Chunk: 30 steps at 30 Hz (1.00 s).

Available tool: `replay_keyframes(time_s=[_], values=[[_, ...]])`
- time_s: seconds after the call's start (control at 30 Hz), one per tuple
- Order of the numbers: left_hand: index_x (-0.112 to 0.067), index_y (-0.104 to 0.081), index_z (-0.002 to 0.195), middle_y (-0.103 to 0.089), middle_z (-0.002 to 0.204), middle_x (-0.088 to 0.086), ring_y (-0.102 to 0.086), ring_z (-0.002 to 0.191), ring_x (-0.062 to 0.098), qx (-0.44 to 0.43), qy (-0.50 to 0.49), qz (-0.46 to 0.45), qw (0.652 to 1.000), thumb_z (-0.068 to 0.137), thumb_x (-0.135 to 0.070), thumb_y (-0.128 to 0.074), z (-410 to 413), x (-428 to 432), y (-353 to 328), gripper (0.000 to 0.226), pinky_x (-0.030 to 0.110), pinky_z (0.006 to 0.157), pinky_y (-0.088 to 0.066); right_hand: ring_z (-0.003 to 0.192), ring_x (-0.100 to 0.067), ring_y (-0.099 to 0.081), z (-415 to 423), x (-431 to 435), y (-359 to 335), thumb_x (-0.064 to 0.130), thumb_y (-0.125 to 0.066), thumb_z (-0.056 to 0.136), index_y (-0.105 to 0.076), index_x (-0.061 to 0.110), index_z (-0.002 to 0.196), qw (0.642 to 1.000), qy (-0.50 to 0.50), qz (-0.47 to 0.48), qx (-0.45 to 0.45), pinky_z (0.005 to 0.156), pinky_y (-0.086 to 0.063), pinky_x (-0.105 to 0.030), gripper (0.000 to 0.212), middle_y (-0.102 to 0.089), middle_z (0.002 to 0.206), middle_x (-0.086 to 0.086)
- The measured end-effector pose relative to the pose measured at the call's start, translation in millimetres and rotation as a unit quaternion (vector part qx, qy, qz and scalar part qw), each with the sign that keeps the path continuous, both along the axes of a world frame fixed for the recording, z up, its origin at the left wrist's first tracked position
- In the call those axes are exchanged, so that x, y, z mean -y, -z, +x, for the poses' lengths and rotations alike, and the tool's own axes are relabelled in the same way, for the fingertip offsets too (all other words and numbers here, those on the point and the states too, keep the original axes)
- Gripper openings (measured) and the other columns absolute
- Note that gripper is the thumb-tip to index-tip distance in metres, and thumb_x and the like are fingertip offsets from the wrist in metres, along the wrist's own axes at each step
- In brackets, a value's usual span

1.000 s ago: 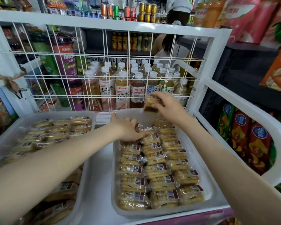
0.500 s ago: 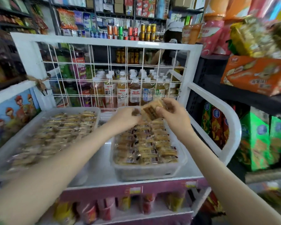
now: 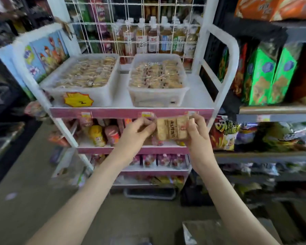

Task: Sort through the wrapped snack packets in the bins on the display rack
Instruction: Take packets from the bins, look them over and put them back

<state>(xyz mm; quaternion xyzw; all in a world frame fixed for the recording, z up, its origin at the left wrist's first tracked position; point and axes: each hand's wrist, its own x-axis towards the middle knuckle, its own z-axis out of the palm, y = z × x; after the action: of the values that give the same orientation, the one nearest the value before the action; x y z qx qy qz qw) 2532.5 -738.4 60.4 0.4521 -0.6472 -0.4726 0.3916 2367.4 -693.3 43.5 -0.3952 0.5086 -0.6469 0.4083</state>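
**Packet in hand, checking step**

One snack packet (image 3: 171, 129) held before the top shelf's (image 3: 131, 112) front edge: left hand (image 3: 136, 131) pinches its left end, right hand (image 3: 196, 137) grips the right. Next, I'd say, I place it in a bin. Left bin (image 3: 104, 97) and right bin (image 3: 157, 99) both sit full of packets.

Stocked shop shelves (image 3: 272, 110), grey-tan floor (image 3: 30, 175)

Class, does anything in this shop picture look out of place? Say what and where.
Only one clear-wrapped biscuit packet: outside the translucent bins, pinched by the left hand and right hand before the white rack.
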Motion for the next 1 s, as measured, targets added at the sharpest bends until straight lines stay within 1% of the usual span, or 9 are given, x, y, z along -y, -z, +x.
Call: replay_keyframes(time_s=[0.1, 0.17, 0.3, 0.43, 0.53, 0.6, 0.67, 0.9, 1.0], values=[[-0.026, -0.055, 0.073, -0.062, 0.074, -0.01, -0.054, 0.067, -0.006, 0.05, -0.051, -0.036, 0.997, 0.097, -0.022, -0.056, 3, -27, 14, 0.024, 0.011, 0.063, -0.036, 0.087, -0.024, -0.061, 11, -22, 19, 0.029, -0.038, 0.103, -0.055, 0.027, 0.106, 0.999, 0.025, 0.025, -0.015, 0.082, -0.052, -0.043, 0.018, -0.06, 0.094, -0.004], [-0.025, -0.051, 0.07, -0.056, 0.07, -0.011, -0.05, 0.061, -0.006, 0.085, -0.086, -0.061, 0.991, 0.097, -0.021, -0.056, 6, -36, 22, 0.027, 0.011, 0.056, -0.034, 0.09, -0.024, -0.063, 17, -31, 28, 0.027, -0.039, 0.103, -0.058, 0.029, 0.104, 0.996, 0.056, 0.04, -0.065, 0.079, -0.052, -0.04, 0.019, -0.064, 0.095, -0.005], [-0.024, -0.051, 0.072, -0.055, 0.07, -0.012, -0.051, 0.063, -0.002, 0.127, -0.113, -0.058, 0.984, 0.096, -0.02, -0.056, 19, -52, 30, 0.025, 0.013, 0.053, -0.033, 0.059, -0.003, -0.05, 32, -35, 36, 0.023, -0.04, 0.103, -0.052, 0.017, 0.086, 0.971, 0.102, 0.07, -0.202, 0.054, -0.038, -0.026, 0.022, -0.057, 0.07, 0.005], [-0.018, -0.059, 0.076, -0.061, 0.074, -0.008, -0.058, 0.071, 0.009, 0.131, -0.122, -0.023, 0.984, 0.096, -0.021, -0.056, 48, -57, 34, 0.021, 0.017, 0.063, -0.044, 0.062, -0.025, -0.056, 47, -36, 47, 0.026, -0.038, 0.103, -0.053, 0.011, 0.091, 0.941, 0.074, 0.072, -0.324, 0.054, -0.044, -0.042, 0.023, -0.06, 0.069, -0.005], [-0.017, -0.061, 0.074, -0.066, 0.073, -0.002, -0.067, 0.069, 0.016, 0.1, -0.113, 0.018, 0.988, 0.095, -0.021, -0.058, 67, -55, 36, 0.021, 0.039, 0.068, -0.057, 0.074, -0.021, -0.06, 61, -38, 48, 0.022, -0.039, 0.103, -0.056, 0.018, 0.092, 0.961, 0.054, 0.06, -0.265, 0.06, -0.048, -0.035, 0.02, -0.063, 0.078, -0.001], [-0.012, -0.062, 0.08, -0.067, 0.074, -0.003, -0.064, 0.058, 0.001, 0.094, -0.107, 0.025, 0.989, 0.096, -0.018, -0.057, 74, -56, 34, 0.018, 0.019, 0.054, -0.052, 0.074, -0.015, -0.061, 70, -39, 45, 0.02, -0.04, 0.102, -0.057, 0.028, 0.09, 0.974, 0.042, 0.052, -0.219, 0.055, -0.048, -0.026, 0.023, -0.065, 0.082, 0.003], [-0.009, -0.062, 0.082, -0.067, 0.075, -0.003, -0.062, 0.052, -0.002, 0.075, -0.105, 0.034, 0.991, 0.097, -0.014, -0.056, 78, -57, 32, 0.017, 0.011, 0.047, -0.043, 0.075, -0.012, -0.063, 77, -39, 43, 0.019, -0.041, 0.102, -0.056, 0.034, 0.09, 0.982, 0.04, 0.041, -0.181, 0.054, -0.046, -0.02, 0.025, -0.066, 0.087, 0.005], [-0.007, -0.061, 0.085, -0.065, 0.079, -0.002, -0.06, 0.059, -0.005, 0.05, -0.101, 0.039, 0.993, 0.098, -0.012, -0.053, 89, -54, 31, 0.016, 0.009, 0.047, -0.043, 0.083, -0.018, -0.068, 92, -40, 36, 0.016, -0.045, 0.101, -0.056, 0.032, 0.092, 0.993, 0.046, -0.004, -0.112, 0.064, -0.057, -0.029, 0.021, -0.068, 0.092, -0.002], [-0.011, -0.062, 0.087, -0.069, 0.085, 0.0, -0.066, 0.068, 0.004, 0.053, -0.086, 0.058, 0.993, 0.098, -0.015, -0.054, 95, -49, 36, 0.014, 0.019, 0.054, -0.053, 0.08, -0.013, -0.068, 94, -40, 33, 0.015, -0.046, 0.1, -0.056, 0.028, 0.092, 0.993, 0.047, -0.014, -0.104, 0.06, -0.054, -0.023, 0.019, -0.068, 0.091, -0.003]])
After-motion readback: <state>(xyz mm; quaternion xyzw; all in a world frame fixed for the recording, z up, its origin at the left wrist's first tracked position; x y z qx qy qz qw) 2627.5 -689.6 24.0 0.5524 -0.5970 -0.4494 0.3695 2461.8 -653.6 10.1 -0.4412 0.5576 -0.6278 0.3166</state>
